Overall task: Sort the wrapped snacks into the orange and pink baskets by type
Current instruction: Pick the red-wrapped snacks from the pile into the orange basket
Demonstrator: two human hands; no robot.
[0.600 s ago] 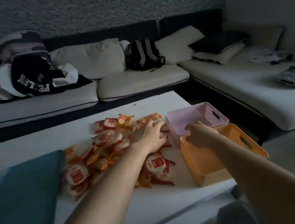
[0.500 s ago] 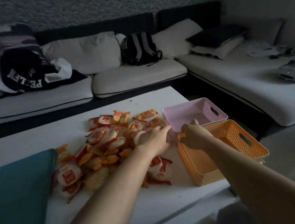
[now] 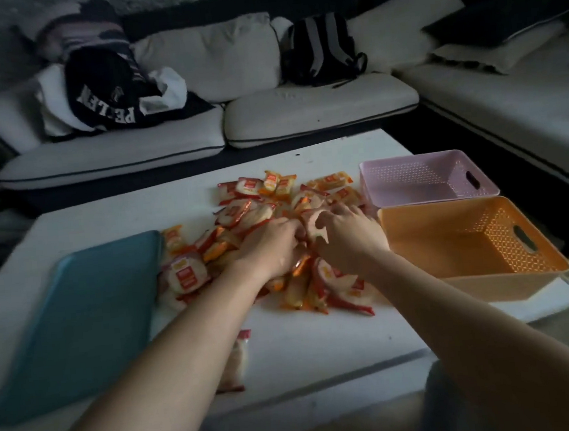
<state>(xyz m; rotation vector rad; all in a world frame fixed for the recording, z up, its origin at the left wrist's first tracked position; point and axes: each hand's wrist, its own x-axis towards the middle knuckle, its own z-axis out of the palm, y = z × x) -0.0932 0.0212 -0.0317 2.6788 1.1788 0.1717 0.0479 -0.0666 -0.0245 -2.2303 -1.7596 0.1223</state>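
1. The wrapped snacks (image 3: 187,275) are glossy, crinkled packets, pale rounds in red and orange film, heaped loosely mid-bench (image 3: 304,344); one stray packet (image 3: 235,360) lies apart, nearer the front edge
2. The orange basket (image 3: 471,285) and pink basket (image 3: 410,178) are rigid plastic with lattice walls and slot handles; they stand touching, right of the heap at the bench's right edge, with the pink one farther back
3. A smooth teal tray (image 3: 79,319) lies flat left of the heap; bare white surface runs along the front
4. The left hand (image 3: 272,247) rests palm-down on the heap with its fingertips buried, so its grasp cannot be told
5. The right hand (image 3: 350,237), just beside it, curls fingers and thumb round a pale packet (image 3: 313,228)
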